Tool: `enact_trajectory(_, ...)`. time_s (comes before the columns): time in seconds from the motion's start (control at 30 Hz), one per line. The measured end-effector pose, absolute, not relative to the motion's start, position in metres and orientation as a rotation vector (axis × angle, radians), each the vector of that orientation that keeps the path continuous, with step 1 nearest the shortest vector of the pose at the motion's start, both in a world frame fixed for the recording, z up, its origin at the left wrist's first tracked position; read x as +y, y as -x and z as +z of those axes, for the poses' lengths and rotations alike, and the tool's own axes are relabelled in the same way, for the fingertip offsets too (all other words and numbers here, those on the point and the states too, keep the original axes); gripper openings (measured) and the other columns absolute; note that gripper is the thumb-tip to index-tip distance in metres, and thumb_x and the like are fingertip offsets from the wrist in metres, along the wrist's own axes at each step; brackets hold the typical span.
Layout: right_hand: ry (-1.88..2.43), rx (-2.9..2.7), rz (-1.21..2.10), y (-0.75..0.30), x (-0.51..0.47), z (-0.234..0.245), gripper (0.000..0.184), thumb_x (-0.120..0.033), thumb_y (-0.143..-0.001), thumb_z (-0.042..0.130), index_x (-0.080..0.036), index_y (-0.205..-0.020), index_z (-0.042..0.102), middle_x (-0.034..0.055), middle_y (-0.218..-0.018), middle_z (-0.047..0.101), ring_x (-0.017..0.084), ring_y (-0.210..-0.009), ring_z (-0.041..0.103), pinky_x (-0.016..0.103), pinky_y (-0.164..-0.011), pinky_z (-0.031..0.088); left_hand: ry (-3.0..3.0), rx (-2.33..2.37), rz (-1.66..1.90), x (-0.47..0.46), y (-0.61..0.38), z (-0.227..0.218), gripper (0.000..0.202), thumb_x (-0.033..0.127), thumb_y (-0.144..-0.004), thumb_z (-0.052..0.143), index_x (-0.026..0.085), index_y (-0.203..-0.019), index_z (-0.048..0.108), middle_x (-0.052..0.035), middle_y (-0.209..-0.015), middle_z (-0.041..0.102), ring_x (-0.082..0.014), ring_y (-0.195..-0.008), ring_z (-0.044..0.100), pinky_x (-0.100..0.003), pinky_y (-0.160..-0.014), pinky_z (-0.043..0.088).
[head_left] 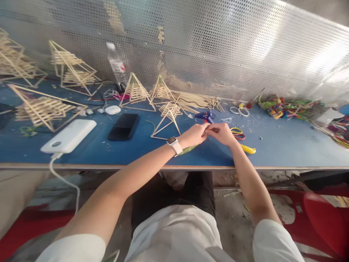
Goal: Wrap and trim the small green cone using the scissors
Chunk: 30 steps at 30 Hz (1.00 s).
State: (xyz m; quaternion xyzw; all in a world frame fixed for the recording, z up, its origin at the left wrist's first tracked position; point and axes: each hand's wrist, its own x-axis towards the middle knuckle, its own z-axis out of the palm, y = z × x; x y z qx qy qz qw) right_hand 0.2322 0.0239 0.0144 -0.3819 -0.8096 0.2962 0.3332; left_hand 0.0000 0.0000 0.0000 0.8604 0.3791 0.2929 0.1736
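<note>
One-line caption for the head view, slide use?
Both hands, left hand and right hand, pinch a small piece together on the blue table amid stick pyramids.

Desk [286,145]: matt blue surface. Pyramid frames [136,92]: thin pale wooden sticks. Back panel [218,47]: perforated shiny metal. Phone [123,126]: glossy black.

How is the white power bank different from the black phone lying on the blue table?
The power bank is white and thicker, the phone black and thinner. The power bank has a white cable plugged in; the phone shows none. Both lie flat on the table, left of the hands.
</note>
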Motion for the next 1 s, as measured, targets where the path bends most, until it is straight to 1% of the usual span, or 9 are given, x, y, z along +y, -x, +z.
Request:
enact_trajectory(0.1,0.985,-2.039,0.832,-0.235,0.024,0.018,0.043,-0.069,-0.100,0.085,-0.026,-0.094,0.086,0.0058,-0.086,0.082,0.021,-0.073,0.069,0.037,-0.071,0.057,-2.448,1.060,0.846,0.000,-0.001,-0.001,0.058,0.012,-0.106,0.064,0.016,-0.163,0.058,-0.0068,-0.098,0.080,-0.0291,-0.098,0.082,-0.035,-0.093,0.060)
enact_trajectory(0.23,0.952,-1.958,0.935,-0.237,0.021,0.025,0.051,-0.079,-0.101,0.081,-0.028,-0.098,0.076,0.0026,-0.080,0.076,0.018,-0.066,0.064,0.035,-0.065,0.053,-2.459,1.070,0.890,0.001,-0.002,-0.004,0.074,0.010,-0.102,0.067,0.013,-0.173,0.047,-0.0176,-0.139,0.075,-0.0322,-0.123,0.078,-0.041,-0.109,0.061)
enact_trajectory(0.3,0.944,-1.922,0.972,-0.237,0.020,0.027,0.055,-0.082,-0.101,0.080,-0.028,-0.098,0.073,0.0014,-0.076,0.074,0.017,-0.063,0.062,0.033,-0.062,0.051,-2.451,1.096,0.903,0.001,-0.001,-0.004,0.074,0.011,-0.102,0.067,0.015,-0.174,0.047,-0.0194,-0.148,0.069,-0.0333,-0.127,0.076,-0.043,-0.112,0.061)
enact_trajectory(0.4,0.933,-1.874,1.010,-0.236,0.020,0.027,0.058,-0.084,-0.099,0.082,-0.027,-0.097,0.072,0.0011,-0.075,0.073,0.016,-0.062,0.061,0.032,-0.061,0.048,-2.416,1.149,0.911,0.000,0.000,-0.004,0.064,0.015,-0.103,0.067,0.016,-0.167,0.055,-0.0181,-0.145,0.068,-0.0324,-0.119,0.077,-0.044,-0.109,0.062)
enact_trajectory(0.57,0.930,-1.759,1.019,-0.234,0.025,0.023,0.060,-0.087,-0.095,0.085,-0.028,-0.099,0.070,-0.0007,-0.074,0.070,0.016,-0.061,0.060,0.031,-0.056,0.046,-2.288,1.238,0.890,0.001,-0.001,-0.005,0.057,0.022,-0.104,0.071,0.016,-0.159,0.060,-0.0173,-0.141,0.072,-0.0323,-0.125,0.077,-0.043,-0.114,0.059)
enact_trajectory(0.67,0.921,-1.679,1.010,-0.235,0.031,0.018,0.063,-0.090,-0.094,0.084,-0.028,-0.099,0.067,-0.0012,-0.075,0.068,0.015,-0.061,0.059,0.030,-0.054,0.045,-2.174,1.259,0.796,0.002,-0.002,-0.003,0.062,0.029,-0.102,0.074,0.016,-0.160,0.058,-0.0120,-0.116,0.081,-0.0323,-0.107,0.080,-0.042,-0.101,0.061)
enact_trajectory(0.8,0.899,-1.614,1.019,-0.239,0.039,0.014,0.060,-0.086,-0.096,0.085,-0.028,-0.100,0.068,-0.0017,-0.074,0.068,0.014,-0.058,0.058,0.029,-0.052,0.043,-2.035,1.220,0.686,0.002,0.001,0.004,0.055,0.040,-0.104,0.069,0.019,-0.154,0.061,-0.0024,-0.083,0.078,-0.0279,-0.079,0.077,-0.037,-0.081,0.057)
enact_trajectory(0.9,0.891,-1.581,1.019,-0.241,0.043,0.014,0.060,-0.084,-0.096,0.086,-0.027,-0.099,0.069,-0.0024,-0.071,0.067,0.013,-0.057,0.057,0.028,-0.050,0.042,-1.982,1.199,0.693,0.006,0.005,0.005,0.041,0.043,-0.110,0.052,0.022,-0.143,0.065,-0.0051,-0.093,0.080,-0.0259,-0.082,0.076,-0.036,-0.078,0.056)
enact_trajectory(1.0,0.891,-1.555,1.017,-0.243,0.046,0.013,0.062,-0.086,-0.094,0.087,-0.027,-0.096,0.069,-0.0029,-0.070,0.066,0.013,-0.056,0.057,0.027,-0.048,0.041,-1.977,1.191,0.702,0.011,0.006,0.002,0.041,0.042,-0.111,0.046,0.022,-0.142,0.065,-0.0088,-0.106,0.082,-0.0272,-0.090,0.077,-0.038,-0.082,0.057)
